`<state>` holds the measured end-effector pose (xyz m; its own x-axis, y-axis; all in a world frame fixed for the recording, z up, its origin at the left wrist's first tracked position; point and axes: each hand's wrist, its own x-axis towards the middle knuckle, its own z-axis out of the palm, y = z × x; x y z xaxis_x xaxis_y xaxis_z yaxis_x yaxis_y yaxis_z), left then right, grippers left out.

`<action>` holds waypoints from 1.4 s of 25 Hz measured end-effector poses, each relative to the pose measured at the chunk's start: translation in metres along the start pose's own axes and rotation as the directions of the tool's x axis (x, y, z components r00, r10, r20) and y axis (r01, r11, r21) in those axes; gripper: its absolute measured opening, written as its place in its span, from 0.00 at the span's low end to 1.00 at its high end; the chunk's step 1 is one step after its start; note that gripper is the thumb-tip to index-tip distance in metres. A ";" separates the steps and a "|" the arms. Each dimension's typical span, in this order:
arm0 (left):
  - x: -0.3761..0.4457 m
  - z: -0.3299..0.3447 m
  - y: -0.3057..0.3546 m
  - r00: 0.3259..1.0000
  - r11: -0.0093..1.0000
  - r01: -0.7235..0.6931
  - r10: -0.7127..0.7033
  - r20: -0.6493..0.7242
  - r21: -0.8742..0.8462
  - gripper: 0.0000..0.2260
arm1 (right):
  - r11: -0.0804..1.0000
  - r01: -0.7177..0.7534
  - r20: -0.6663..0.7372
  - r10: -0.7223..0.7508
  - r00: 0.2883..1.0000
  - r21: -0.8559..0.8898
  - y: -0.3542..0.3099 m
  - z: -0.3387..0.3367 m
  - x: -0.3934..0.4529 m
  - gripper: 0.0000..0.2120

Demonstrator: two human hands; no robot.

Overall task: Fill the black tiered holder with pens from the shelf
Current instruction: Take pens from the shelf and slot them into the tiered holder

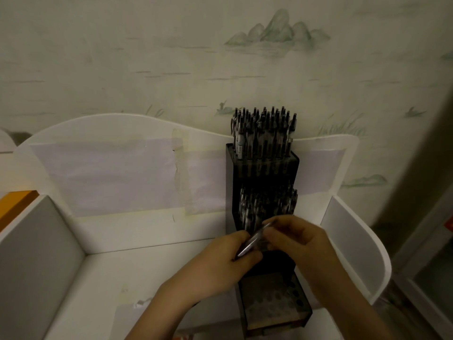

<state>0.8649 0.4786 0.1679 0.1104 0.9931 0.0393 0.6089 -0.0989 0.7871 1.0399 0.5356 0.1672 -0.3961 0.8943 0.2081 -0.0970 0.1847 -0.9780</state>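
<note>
The left hand and the right hand meet over the black tiered holder, both pinching one grey pen that lies tilted between their fingers. Nearest, the holder's lowest tier shows bare holes. Beyond the hands, the middle and top tiers bristle with upright pens, against the white shelf back panel.

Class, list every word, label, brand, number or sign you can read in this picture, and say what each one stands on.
None can be read.
Clear-barrelled pens in the black tiered holder: any print is too small and blurred.
Pale sheets taped to the white shelf back panel: no writing shows.
</note>
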 end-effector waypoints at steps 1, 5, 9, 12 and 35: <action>-0.001 -0.001 -0.001 1.000 1.000 -0.001 0.001 -0.009 0.004 0.05 | 0.998 -0.006 -0.058 0.009 0.998 0.067 -0.004 -0.005 0.003 0.05; -0.007 -0.008 -0.003 1.000 1.000 0.009 -0.009 -0.029 -0.008 0.06 | 0.962 0.139 -0.274 -0.071 0.959 0.236 -0.026 -0.026 0.011 0.06; -0.010 -0.011 -0.004 0.999 1.000 0.023 -0.023 -0.046 -0.006 0.07 | 0.928 0.329 -0.338 -0.371 0.865 -0.176 -0.036 -0.033 0.014 0.11; -0.013 -0.013 -0.004 0.998 0.999 0.038 -0.039 -0.057 -0.014 0.06 | 0.864 0.332 -0.272 -0.447 0.852 -0.379 -0.033 -0.026 0.016 0.10; -0.020 -0.017 -0.003 0.996 0.994 0.043 -0.051 -0.079 -0.102 0.05 | 0.739 0.241 -0.114 -0.395 0.912 -0.629 0.012 -0.005 0.031 0.15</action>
<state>0.8477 0.4597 0.1752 0.0173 0.9987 0.0476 0.5293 -0.0496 0.8470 1.0310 0.5675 0.1621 -0.2191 0.7889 0.5742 0.4069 0.6087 -0.6811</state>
